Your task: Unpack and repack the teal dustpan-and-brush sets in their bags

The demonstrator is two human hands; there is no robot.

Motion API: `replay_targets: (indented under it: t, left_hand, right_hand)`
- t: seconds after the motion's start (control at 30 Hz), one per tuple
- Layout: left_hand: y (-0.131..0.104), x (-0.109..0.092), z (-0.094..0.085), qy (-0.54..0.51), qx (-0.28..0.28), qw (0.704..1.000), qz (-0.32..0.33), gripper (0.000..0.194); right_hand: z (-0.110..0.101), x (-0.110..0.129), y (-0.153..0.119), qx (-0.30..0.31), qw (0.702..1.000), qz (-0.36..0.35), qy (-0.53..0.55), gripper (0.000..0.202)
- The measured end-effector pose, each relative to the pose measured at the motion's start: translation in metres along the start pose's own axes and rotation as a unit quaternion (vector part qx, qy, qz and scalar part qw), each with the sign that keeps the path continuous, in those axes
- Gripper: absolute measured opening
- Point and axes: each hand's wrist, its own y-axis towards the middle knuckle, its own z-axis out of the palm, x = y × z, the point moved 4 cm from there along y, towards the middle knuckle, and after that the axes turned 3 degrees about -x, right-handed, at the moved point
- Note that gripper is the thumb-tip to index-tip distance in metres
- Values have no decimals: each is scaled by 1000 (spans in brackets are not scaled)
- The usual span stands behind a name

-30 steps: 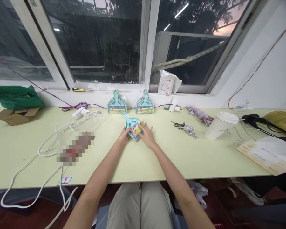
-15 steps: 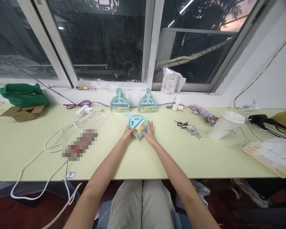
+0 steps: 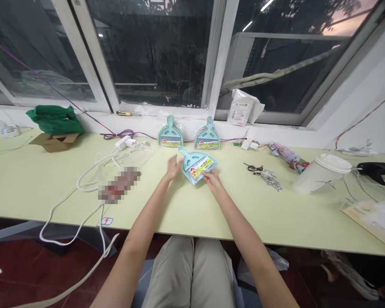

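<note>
A long pale-green table (image 3: pixel 276 222) carries a small teal plastic dustpan-and-brush set (image 3: pixel 197 164) lying flat near its middle. The right hand (image 3: pixel 212 179) pinches the set's near edge. The left hand (image 3: pixel 173 166), fingers spread loose, hovers just beside its handle, holding nothing.

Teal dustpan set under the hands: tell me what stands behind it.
Behind the teal dustpan set, two more packaged sets lean against the wall; cables run behind them, partly hidden.

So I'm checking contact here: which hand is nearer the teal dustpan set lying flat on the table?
Right. The right hand touches the teal dustpan set's near edge; the left hand hovers open just left of it.
</note>
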Motion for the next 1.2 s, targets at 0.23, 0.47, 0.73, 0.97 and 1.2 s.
replay_targets:
  t: [0.23, 0.47, 0.73, 0.97, 1.2]
  left_hand:
    - [36, 37, -109, 500, -70, 862, -49, 53]
    - [0, 26, -54, 525, 91, 842, 82, 36]
    - [-1, -11, -76, 377, -43, 921, 90, 35]
    - [29, 10, -77, 353, 147, 920, 83, 26]
    - [13, 17, -49, 439, 147, 871, 166, 37]
  right_hand:
    - [-10, 9, 5, -25, 999, -37, 14, 34]
    - [-12, 15, 3, -30, 999, -44, 11, 32]
    - [-11, 26, -7, 10, 999, -19, -39, 28]
    - [-2, 29, -18, 77, 991, 21, -105, 25]
    - [-8, 34, -18, 82, 985, 39, -145, 25]
